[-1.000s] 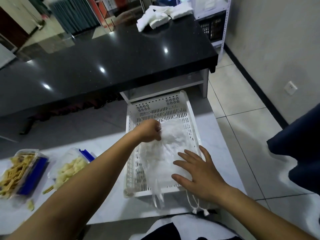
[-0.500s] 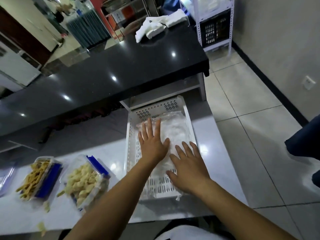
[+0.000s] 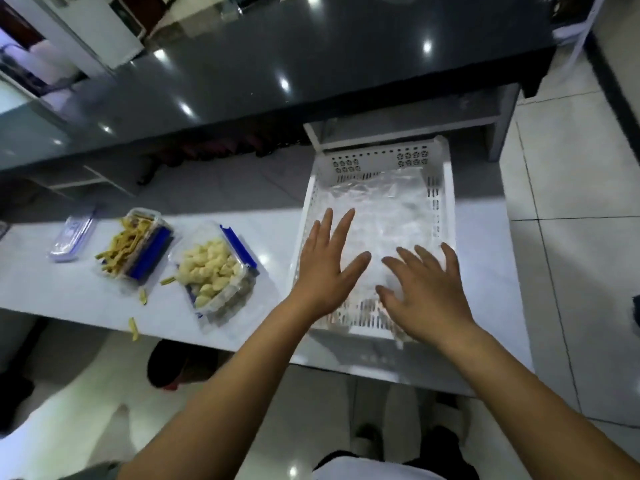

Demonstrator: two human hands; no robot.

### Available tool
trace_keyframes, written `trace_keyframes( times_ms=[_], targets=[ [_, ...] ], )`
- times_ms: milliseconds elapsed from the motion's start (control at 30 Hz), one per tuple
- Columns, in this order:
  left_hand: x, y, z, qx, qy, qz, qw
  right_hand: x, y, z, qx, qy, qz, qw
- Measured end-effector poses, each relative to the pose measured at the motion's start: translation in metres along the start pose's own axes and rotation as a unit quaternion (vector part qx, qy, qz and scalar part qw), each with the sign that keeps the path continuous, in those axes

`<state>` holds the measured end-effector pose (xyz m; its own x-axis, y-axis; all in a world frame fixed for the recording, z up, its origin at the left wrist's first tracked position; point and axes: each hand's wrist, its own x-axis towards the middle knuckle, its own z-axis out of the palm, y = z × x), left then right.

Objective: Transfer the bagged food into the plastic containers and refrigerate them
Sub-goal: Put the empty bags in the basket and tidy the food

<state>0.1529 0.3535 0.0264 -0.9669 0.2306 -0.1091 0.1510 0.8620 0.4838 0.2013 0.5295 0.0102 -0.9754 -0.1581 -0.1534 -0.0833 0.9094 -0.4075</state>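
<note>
A white perforated basket (image 3: 446, 188) sits at the right end of the white table, lined with crumpled clear plastic bags (image 3: 377, 206). My left hand (image 3: 325, 268) and my right hand (image 3: 426, 292) hover flat with spread fingers over the bags at the basket's near end; whether they touch the plastic is unclear. Left of the basket stands a clear plastic container with blue clips holding pale food pieces (image 3: 211, 268). Further left another container holds yellow strips (image 3: 133, 242). A separate lid (image 3: 71, 235) lies at the far left.
A few yellow food scraps (image 3: 133, 329) lie on the white table (image 3: 69, 292) near its front edge. A black glossy counter (image 3: 311, 64) runs behind the table. Tiled floor spreads to the right, and feet show below the table edge.
The view has tilted down and shifted. Both hands have slid back toward the near end of the basket, off the middle of the bags, fingers still spread.
</note>
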Motion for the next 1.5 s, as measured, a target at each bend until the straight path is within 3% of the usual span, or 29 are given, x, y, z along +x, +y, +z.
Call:
trace_keyframes(
  times_ms=[100,233,400,533,800,1000,1167,1333,1433,1500],
  targets=[
    [-0.069,-0.029,-0.028,-0.023,0.017,-0.027,0.999,-0.009,-0.027,-0.002,0.04,0.022,-0.006,0.999],
    [-0.156,-0.103,-0.05,-0.021,0.071,-0.123,0.99,-0.028,-0.114,0.008,0.068,0.056,-0.103,0.991],
    [-0.247,-0.19,-0.063,-0.058,0.072,-0.234,0.968,-0.06,-0.23,0.07,0.08,0.027,-0.184,0.979],
    [-0.306,-0.26,-0.071,-0.071,0.053,-0.279,0.956,-0.073,-0.293,0.132,0.073,-0.061,-0.181,0.979],
    [-0.342,-0.367,-0.112,-0.056,0.002,-0.286,0.957,-0.042,-0.382,0.176,0.065,-0.097,-0.152,0.982],
    [-0.3,-0.429,-0.148,-0.036,0.012,-0.194,0.98,0.022,-0.42,0.196,0.053,-0.111,-0.127,0.984],
    [-0.235,-0.48,-0.175,0.063,-0.033,-0.082,0.994,0.103,-0.45,0.225,0.029,-0.112,-0.111,0.987],
    [-0.182,-0.524,-0.185,0.185,-0.127,0.076,0.971,0.159,-0.471,0.247,-0.068,-0.121,-0.119,0.983],
    [-0.162,-0.554,-0.192,0.228,-0.116,0.156,0.954,0.179,-0.474,0.257,-0.082,-0.126,-0.103,0.983],
    [-0.15,-0.575,-0.203,0.232,-0.109,0.155,0.954,0.185,-0.475,0.261,-0.09,-0.116,-0.093,0.985]
  ],
)
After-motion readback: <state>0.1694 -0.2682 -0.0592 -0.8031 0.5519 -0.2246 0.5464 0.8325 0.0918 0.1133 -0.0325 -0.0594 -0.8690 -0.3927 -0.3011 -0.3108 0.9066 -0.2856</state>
